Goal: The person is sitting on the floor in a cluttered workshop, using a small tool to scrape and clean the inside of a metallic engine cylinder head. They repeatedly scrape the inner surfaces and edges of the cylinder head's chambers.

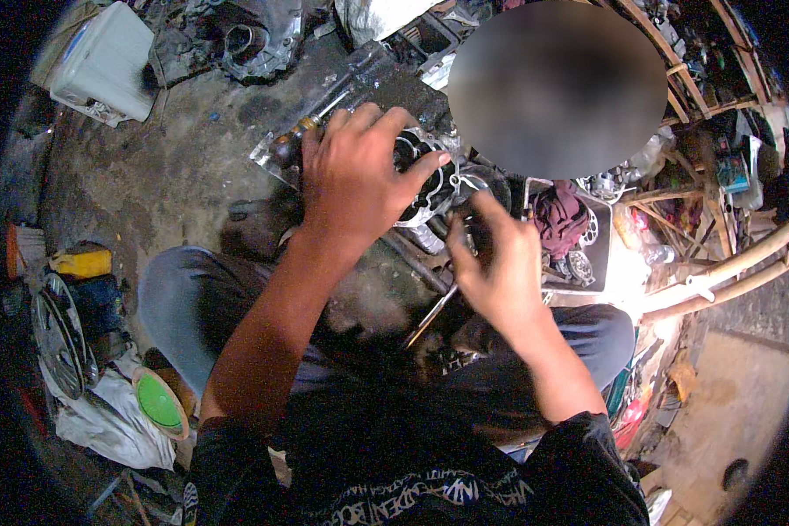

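A silver metal engine casing [428,203] with round dark openings sits in front of me, between my knees. My left hand [355,167] grips it from the left and above, thumb over its face; the palm hides much of it. At the casing's right side is my right hand [498,263], fingers bent toward the thumb and slightly blurred. Something small and dark seems to lie between those fingertips, too unclear to name. A thin metal rod [430,317] slants below the right thumb; whether the hand touches it I cannot tell. Beyond my left hand lies a screwdriver [300,131] with an amber handle.
A tray [598,263] at the right holds a dark red rag [559,219] and metal parts. Another large casing [259,44] lies at the back, near a white container [105,61]. A green round object [159,401] and a yellow-topped item [83,261] stand at the left.
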